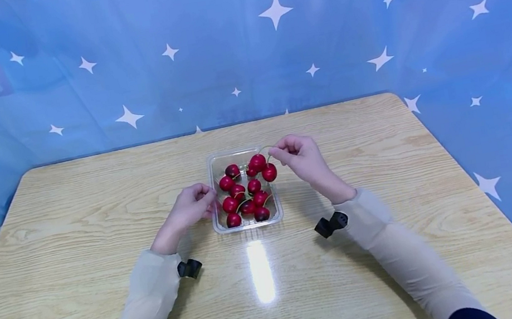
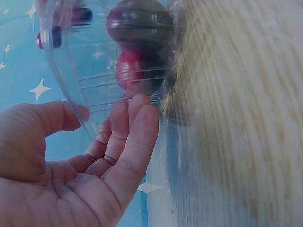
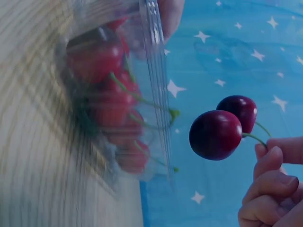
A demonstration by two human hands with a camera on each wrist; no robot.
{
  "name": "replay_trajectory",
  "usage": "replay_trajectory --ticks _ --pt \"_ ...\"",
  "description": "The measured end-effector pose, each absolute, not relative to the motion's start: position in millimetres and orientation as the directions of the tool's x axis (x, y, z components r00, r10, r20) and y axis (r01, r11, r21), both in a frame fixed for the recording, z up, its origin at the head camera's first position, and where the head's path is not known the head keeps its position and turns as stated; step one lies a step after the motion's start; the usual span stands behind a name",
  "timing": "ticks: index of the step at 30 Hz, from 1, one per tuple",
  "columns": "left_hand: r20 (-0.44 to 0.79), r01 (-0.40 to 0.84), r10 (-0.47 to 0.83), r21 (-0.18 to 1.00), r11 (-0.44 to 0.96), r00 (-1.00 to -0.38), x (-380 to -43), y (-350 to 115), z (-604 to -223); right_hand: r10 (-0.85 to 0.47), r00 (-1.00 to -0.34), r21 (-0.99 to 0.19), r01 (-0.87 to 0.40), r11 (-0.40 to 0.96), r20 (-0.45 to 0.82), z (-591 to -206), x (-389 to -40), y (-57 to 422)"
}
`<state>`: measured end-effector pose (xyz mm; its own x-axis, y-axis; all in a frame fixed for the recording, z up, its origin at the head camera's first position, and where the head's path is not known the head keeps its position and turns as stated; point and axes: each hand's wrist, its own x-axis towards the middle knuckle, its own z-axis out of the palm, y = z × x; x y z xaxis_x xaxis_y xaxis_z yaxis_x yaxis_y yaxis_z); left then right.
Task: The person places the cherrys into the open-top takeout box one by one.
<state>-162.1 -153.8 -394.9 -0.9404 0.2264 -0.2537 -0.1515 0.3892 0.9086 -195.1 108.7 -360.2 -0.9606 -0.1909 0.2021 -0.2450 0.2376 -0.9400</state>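
Note:
A clear plastic container sits on the table with several dark red cherries inside, some with green stems. My left hand holds its left side, thumb at the rim and fingers against the ribbed outer wall in the left wrist view. By their thin green stems, my right hand pinches two cherries between thumb and fingertips. This pair hangs at the container's upper right rim in the head view, and appears above the rim in the right wrist view.
The light wood table has rounded far corners. Behind it hangs a blue curtain with white stars. A small black camera is worn on the left wrist and another black camera on the right.

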Motion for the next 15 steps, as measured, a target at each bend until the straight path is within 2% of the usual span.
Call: replay_trajectory --ticks 15 --pt "-0.26 -0.16 0.218 0.906 0.391 -0.941 -160 -153 -391 -0.238 -0.95 -0.93 -0.261 0.258 0.201 -374 -197 80"
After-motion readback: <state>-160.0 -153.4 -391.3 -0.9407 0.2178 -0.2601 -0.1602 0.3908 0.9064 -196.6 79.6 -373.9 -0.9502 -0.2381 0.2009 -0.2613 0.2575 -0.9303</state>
